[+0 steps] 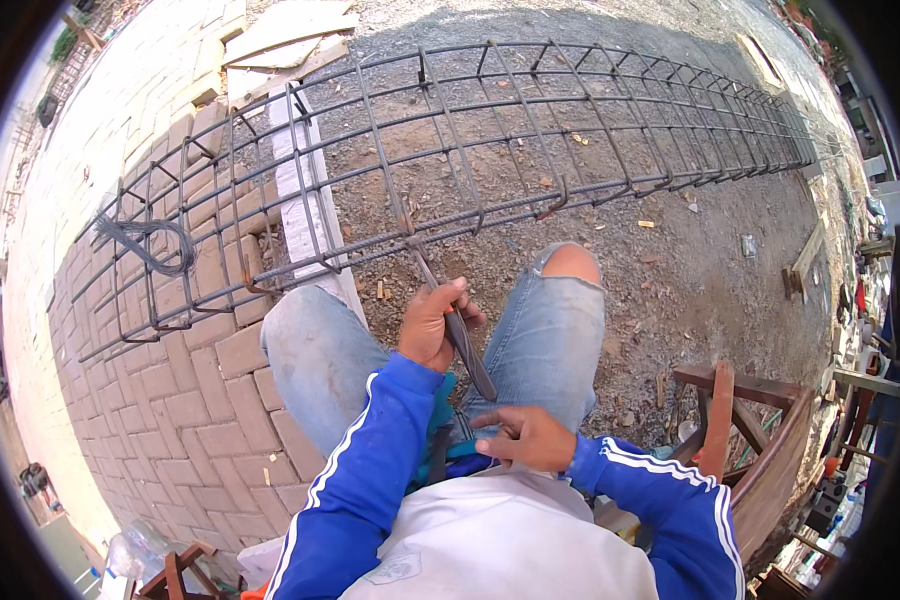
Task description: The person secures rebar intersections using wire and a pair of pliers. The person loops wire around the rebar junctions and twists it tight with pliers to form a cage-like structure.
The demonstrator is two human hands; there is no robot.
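My left hand grips a pair of long-handled pincers, whose head touches a lower bar of a long steel rebar cage. Its handles point down toward my lap. At my waist, my right hand is empty, with its fingers apart and slightly curled. The cage stretches across the view in front of my knees, with stirrups around its lengthwise bars. A looped bundle of thin tie wire lies on the cage at the left.
A pale block or beam lies beneath the cage. Brick paving covers the left, gravelly ground the right. A wooden frame stands beside my right arm. Broken boards lie beyond the cage.
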